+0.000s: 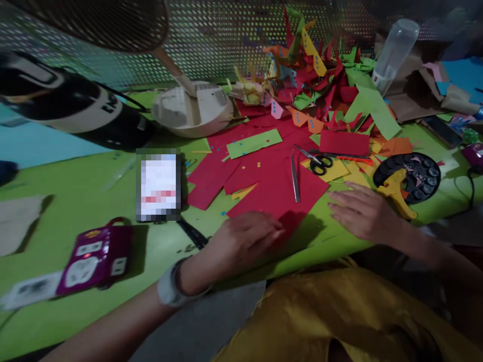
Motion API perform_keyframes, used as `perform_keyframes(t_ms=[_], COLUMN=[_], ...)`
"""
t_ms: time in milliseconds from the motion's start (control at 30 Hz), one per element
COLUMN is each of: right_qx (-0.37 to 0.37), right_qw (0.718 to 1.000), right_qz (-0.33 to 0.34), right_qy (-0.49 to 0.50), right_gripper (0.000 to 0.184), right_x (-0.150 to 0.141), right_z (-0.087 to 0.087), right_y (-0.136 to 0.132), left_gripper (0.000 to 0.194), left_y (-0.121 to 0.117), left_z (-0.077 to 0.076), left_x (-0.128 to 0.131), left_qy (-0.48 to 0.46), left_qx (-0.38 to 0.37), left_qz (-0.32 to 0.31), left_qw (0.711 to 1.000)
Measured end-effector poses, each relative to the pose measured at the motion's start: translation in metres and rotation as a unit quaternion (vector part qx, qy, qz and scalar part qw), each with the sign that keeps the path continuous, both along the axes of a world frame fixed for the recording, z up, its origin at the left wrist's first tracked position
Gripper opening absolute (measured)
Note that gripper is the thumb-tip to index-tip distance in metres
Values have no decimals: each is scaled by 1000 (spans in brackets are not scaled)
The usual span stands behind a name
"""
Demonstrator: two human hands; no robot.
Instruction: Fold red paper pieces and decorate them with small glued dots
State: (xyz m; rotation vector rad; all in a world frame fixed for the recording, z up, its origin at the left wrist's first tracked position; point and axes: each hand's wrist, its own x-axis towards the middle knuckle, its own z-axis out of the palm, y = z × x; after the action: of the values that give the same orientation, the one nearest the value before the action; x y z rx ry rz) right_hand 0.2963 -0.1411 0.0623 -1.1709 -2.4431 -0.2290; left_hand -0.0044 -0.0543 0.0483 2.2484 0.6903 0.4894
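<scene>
Across the green table (90, 186), a dark bottle (75, 105) leans at the left, and a heap of cut, folded paper (324, 70) rises toward the back. Overlapping red sheets (279, 198) lie flat in front of the person, between and beyond the hands. The left hand (245, 239) is over their near edge, fingers close together and bent; whether it pinches paper or merely rests there, one cannot tell. The right hand (362, 213) lies palm down just beside the sheets, fingers slightly spread, apparently gripping nothing. A green strip (254, 143) rests on the red, with scissors (320, 163) to its right, partly on yellow paper (337, 171). Nearer the hands, metal tweezers (295, 178) lie across the red, before tiny yellow bits (258, 164).

Handling such thin paper probably calls for light, flat fingers, with pressure near the edge so that nothing creases. Sliding a sheet could scatter the loose bits, so slow, level movements seem wisest.
</scene>
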Motion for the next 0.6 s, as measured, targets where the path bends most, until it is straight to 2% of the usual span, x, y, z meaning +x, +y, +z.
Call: perform_keyframes(t_ms=[67,100,200,267,333,433,533,600], right_qx=[-70,-100,-151,-179,-205,-227,-250,-269], right_qw=[995,990,977,970,962,950,935,926], right_qz=[-54,-72,-92,-104,-131,-179,-218,-231], right_qy=[-44,-66,-118,-129,-125,-116,-124,-128], right_gripper=[28,33,44,45,44,53,62,60], right_x=[3,2,-9,-19,-31,-52,-71,-78], right_z=[-8,-11,-13,-10,-6,-5,-12,-17], right_y=[13,19,33,41,48,64,81,90], left_gripper=[37,42,68,82,86,83,80,75], left_y=[0,-2,-8,-12,-12,-7,-1,2], left_z=[-10,-16,-39,-51,-58,-60,-58,-57], left_x=[-1,0,4,6,7,9,10,11], left_qy=[45,70,146,163,163,149,149,161], left_qx=[107,149,222,238,237,230,228,225], left_qz=[-34,-27,-42,-66,-81,-104,-130,-142], left_qw=[993,986,963,955,954,956,953,950])
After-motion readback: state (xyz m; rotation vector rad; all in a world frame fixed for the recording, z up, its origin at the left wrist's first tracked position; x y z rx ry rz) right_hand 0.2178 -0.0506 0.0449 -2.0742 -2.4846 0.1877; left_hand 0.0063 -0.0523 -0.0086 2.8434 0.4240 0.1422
